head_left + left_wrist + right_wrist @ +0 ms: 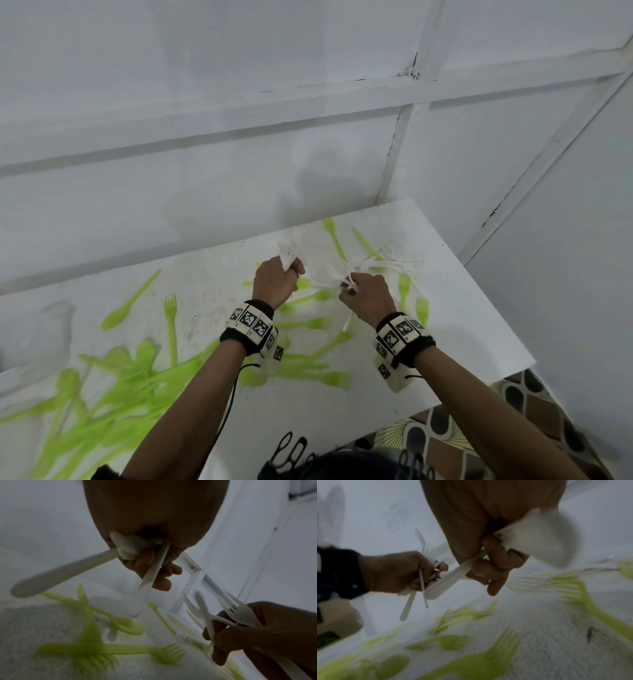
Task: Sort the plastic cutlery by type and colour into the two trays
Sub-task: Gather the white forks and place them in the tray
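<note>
Both my hands full of white plastic cutlery above the table

My left hand grips white forks; my right hand clutches more white pieces. Translucent lime-green forks and spoons lie scattered across the table, thickest toward its near left edge.

Translucent lime-green plastic forks and spoons look smooth; slim white plastic forks slightly glossy; speckled white worktop matt, grainy.
</note>
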